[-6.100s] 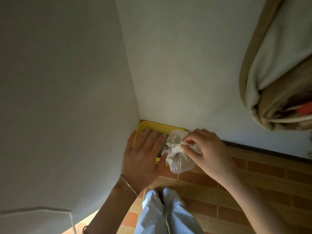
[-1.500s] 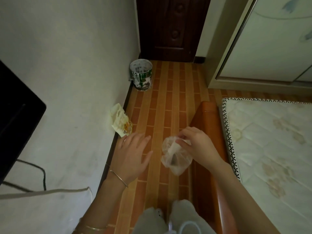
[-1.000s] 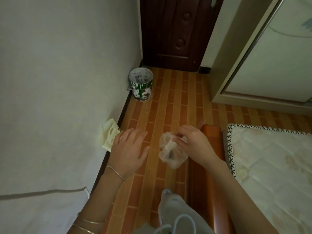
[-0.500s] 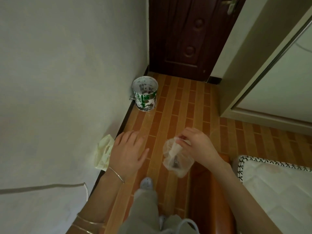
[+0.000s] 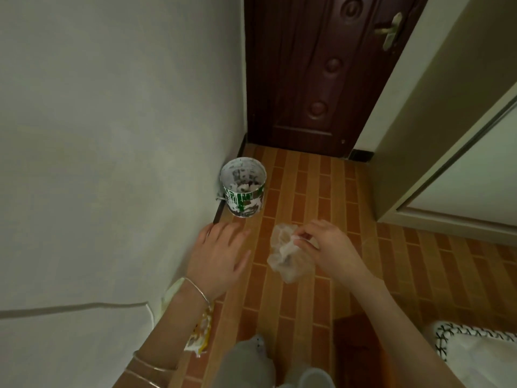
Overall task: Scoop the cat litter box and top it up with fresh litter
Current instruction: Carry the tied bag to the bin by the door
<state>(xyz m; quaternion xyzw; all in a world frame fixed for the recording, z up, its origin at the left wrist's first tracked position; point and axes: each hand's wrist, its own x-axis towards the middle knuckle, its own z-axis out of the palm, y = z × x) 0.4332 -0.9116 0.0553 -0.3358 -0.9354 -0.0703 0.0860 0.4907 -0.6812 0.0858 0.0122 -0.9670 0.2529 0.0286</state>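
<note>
We stand on the brick-patterned floor (image 5: 307, 191) before a dark wooden door (image 5: 321, 74), which rises just beyond a paint-spattered bucket (image 5: 242, 189) set against the wall. Short of the bucket, our left hand (image 5: 221, 253) hovers with fingers spread and relaxed, holding nothing. Right of it, and nearer us than the bucket, our right hand (image 5: 330, 250) pinches the gathered neck of a small clear plastic bag (image 5: 288, 256) with something dark inside.
</note>
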